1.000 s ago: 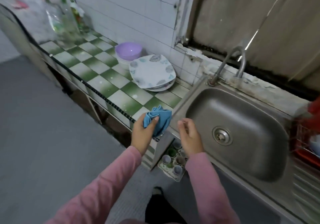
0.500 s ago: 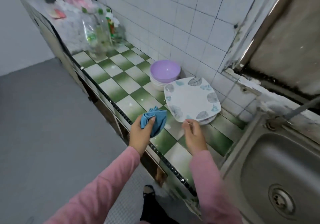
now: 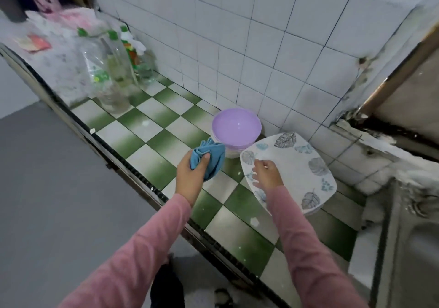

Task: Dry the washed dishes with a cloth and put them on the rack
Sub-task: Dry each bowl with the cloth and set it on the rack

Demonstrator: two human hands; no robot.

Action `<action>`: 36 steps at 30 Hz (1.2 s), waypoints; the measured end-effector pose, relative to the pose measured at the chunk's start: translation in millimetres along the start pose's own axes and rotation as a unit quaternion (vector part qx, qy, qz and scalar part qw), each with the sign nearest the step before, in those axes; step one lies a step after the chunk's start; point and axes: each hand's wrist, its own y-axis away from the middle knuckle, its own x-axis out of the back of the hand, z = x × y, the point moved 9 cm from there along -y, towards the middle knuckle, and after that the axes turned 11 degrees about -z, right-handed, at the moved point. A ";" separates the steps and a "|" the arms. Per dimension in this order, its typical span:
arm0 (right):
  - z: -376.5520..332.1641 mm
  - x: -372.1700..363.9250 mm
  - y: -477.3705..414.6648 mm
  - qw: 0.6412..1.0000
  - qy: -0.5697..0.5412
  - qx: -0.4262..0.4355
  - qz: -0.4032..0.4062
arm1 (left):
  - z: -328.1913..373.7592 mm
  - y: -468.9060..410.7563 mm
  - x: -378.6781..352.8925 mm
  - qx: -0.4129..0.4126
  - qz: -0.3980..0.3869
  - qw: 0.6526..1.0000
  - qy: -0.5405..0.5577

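My left hand [image 3: 190, 177] grips a bunched blue cloth [image 3: 210, 154] above the green-and-white tiled counter [image 3: 152, 131]. Just right of it, my right hand [image 3: 268, 174] rests on the near-left rim of a white square plate with leaf prints [image 3: 299, 165], fingers loosely bent over the edge. That plate tops a small stack of plates. A purple bowl [image 3: 235, 127] sits on a stack of pale bowls behind the cloth, against the wall. The rack is out of view.
Several clear plastic bottles [image 3: 111, 70] stand at the counter's far left near a white bag. The steel sink's edge [image 3: 413, 248] shows at the right. The tiled wall runs close behind the dishes. Grey floor lies left of the counter edge.
The view swung left from the sink to the counter. Both hands moved with it; my right hand reached onto the top plate's rim, while the left kept hold of the cloth.
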 end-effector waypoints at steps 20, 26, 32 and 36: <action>-36.4 -47.7 -83.6 0.965 -0.129 -0.148 0.172 | 22.2 -167.6 47.2 0.028 -0.183 0.981 -0.064; -31.2 -39.6 -95.5 0.962 -0.129 -0.154 0.184 | 18.6 -192.0 32.3 0.037 -0.183 0.980 -0.062; -43.1 -33.4 -97.1 0.968 -0.093 -0.141 0.184 | 18.8 -210.1 14.6 0.030 -0.196 0.978 -0.065; -53.8 -23.8 -95.6 0.975 -0.027 -0.132 0.178 | 19.8 -218.5 7.5 0.019 -0.197 0.978 -0.059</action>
